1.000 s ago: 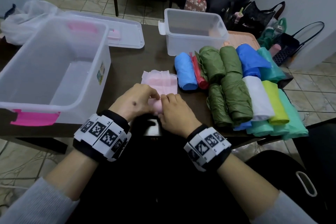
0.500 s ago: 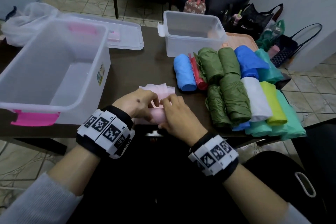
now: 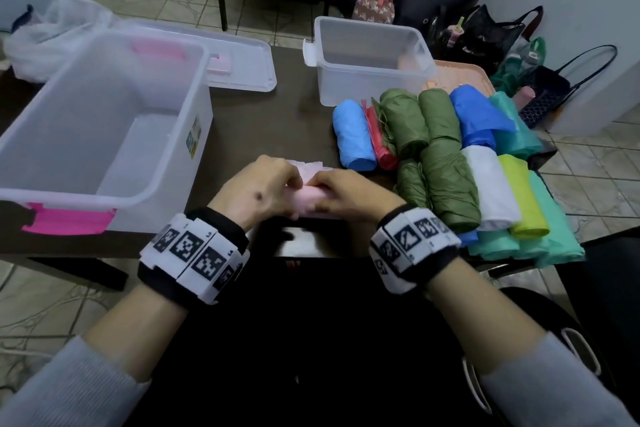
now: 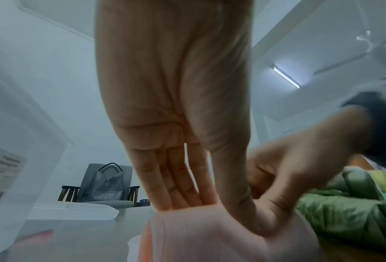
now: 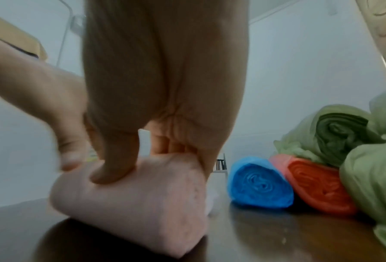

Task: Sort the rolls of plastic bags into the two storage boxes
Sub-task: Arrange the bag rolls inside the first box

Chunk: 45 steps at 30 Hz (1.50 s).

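Note:
A pale pink roll of plastic bags (image 3: 311,199) (image 5: 129,200) (image 4: 201,234) lies at the table's near edge. Both hands grip it: my left hand (image 3: 263,189) from the left, my right hand (image 3: 346,194) from the right, thumbs pressed into it. Only a short pink flap (image 3: 310,165) sticks out beyond the fingers. The large clear box (image 3: 62,191) with pink latches stands to the left. The small clear box (image 3: 367,83) stands at the back. Blue (image 3: 353,139), red (image 3: 379,142), green (image 3: 446,180), white, yellow and teal rolls lie in a pile on the right.
A clear lid (image 3: 242,62) lies behind the large box, with a white plastic bag (image 3: 52,35) at the far left. An orange tray (image 3: 464,74) sits behind the pile. Bags (image 3: 491,31) and a chair stand on the tiled floor beyond the brown table (image 3: 270,121).
The loose pink sheet that lay spread ahead of the hands has been rolled up toward me; less of it shows and the roll between the hands is thicker.

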Available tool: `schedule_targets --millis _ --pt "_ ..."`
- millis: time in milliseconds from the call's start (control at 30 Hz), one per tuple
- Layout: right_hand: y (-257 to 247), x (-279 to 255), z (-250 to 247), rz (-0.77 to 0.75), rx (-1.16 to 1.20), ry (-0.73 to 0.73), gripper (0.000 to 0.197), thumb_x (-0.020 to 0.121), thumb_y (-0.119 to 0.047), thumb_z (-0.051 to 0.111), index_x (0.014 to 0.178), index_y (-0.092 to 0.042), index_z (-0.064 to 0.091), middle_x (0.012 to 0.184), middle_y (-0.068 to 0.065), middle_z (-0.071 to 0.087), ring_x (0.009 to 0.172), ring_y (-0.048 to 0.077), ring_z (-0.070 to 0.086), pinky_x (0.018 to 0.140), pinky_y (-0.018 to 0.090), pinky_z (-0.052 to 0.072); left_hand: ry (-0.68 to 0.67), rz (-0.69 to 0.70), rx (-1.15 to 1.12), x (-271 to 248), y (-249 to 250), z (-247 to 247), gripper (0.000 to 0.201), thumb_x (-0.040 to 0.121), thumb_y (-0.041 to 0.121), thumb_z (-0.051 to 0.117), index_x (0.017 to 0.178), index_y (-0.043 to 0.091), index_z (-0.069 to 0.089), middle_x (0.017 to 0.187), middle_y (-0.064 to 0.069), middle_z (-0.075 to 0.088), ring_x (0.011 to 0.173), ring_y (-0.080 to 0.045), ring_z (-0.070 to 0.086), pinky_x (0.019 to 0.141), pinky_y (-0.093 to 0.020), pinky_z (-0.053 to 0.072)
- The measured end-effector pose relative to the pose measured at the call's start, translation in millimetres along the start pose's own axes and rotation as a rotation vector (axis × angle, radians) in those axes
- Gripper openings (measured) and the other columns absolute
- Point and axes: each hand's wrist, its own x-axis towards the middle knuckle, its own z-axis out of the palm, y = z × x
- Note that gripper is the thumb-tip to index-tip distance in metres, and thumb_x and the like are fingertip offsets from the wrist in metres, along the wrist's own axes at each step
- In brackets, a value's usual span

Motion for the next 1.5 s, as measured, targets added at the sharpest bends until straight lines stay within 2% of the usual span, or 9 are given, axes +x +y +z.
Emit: schedule_targets --millis 200,367,567,833,933,1033,1200,1367,1500 --pt "10 29 -20 0.084 -0.014 -0.143 0.05 0.072 -0.05 0.073 0.112 -0.021 0.065 0.115 0.0 0.059 0.101 0.015 0.055 0.089 0.029 0.046 0.031 0.04 0.058 8 -4 5 0.039 0.077 0.007 0.063 0.111 0.025 0.066 0.107 -0.006 0.066 0.1 -0.028 0.062 0.076 -0.029 0.046" --pt "8 37 -17 0.121 -0.113 -0.165 0.11 0.055 -0.055 0.083 0.144 -0.023 0.027 0.14 0.003 0.036 0.129 0.023 0.034 0.108 0.036 0.032 0.01 0.019 0.042 13 -5 2 0.047 0.078 0.007 0.066 0.122 0.026 0.063 0.12 -0.009 0.062 0.108 -0.028 0.059 0.079 -0.028 0.043" --pt "1 37 0 0.046 -0.18 -0.082 0.071 0.054 -0.062 0.08 0.097 -0.02 0.042 0.097 -0.002 0.043 0.097 0.017 0.037 0.079 0.03 0.036 -0.05 0.028 0.044 14 -5 1 0.046 0.083 0.013 0.065 0.127 0.024 0.059 0.119 -0.01 0.063 0.109 -0.028 0.06 0.085 -0.03 0.046" --pt "2 -1 32 -0.055 -0.259 0.173 0.061 0.081 -0.059 0.059 0.115 -0.009 0.048 0.112 0.009 0.053 0.105 0.026 0.049 0.086 0.036 0.039 -0.097 0.05 -0.013 6 -4 1 0.034 0.083 0.011 0.06 0.111 0.028 0.067 0.097 -0.005 0.066 0.097 -0.025 0.062 0.079 -0.033 0.05" --pt "0 -8 36 -0.036 -0.159 0.21 0.052 0.085 -0.054 0.058 0.113 -0.011 0.049 0.11 0.006 0.053 0.104 0.024 0.05 0.077 0.033 0.036 0.056 0.045 -0.149 -13 -4 -17 0.042 0.088 0.026 0.062 0.13 0.022 0.056 0.13 -0.003 0.058 0.122 -0.017 0.052 0.102 -0.027 0.039" --pt "-8 -8 29 -0.017 0.03 0.25 0.039 0.084 -0.05 0.061 0.1 -0.015 0.05 0.096 0.003 0.053 0.092 0.024 0.054 0.069 0.03 0.034 0.389 0.059 -0.274 -43 -8 -59 0.041 0.092 0.025 0.059 0.131 0.017 0.054 0.136 -0.001 0.054 0.128 -0.012 0.045 0.102 -0.014 0.025" --pt "-49 6 4 -0.04 0.328 0.341 0.038 0.086 -0.046 0.059 0.101 -0.011 0.056 0.096 0.002 0.06 0.086 0.019 0.057 0.07 0.031 0.044 0.845 -0.292 -0.275 -93 -68 -114 0.043 0.094 0.03 0.053 0.134 0.016 0.051 0.137 -0.006 0.052 0.128 -0.02 0.045 0.103 -0.028 0.032" --pt "-121 14 -26 -0.222 0.598 0.474 0.018 0.091 -0.037 0.057 0.083 -0.021 0.054 0.08 -0.007 0.058 0.067 0.003 0.055 0.058 0.018 0.044 0.831 -0.746 -0.42 -118 -137 -91 0.053 0.092 0.037 0.051 0.133 0.005 0.046 0.135 -0.019 0.048 0.125 -0.036 0.043 0.099 -0.04 0.036" --pt "-166 30 -37 -0.325 0.647 0.491 0.026 0.091 -0.04 0.057 0.091 -0.014 0.057 0.085 -0.001 0.06 0.073 0.01 0.059 0.062 0.027 0.046 0.838 -0.713 -0.66 -120 -150 -60 0.034 0.096 0.034 0.043 0.103 0.006 0.062 0.105 -0.02 0.064 0.101 -0.035 0.06 0.081 -0.033 0.043"
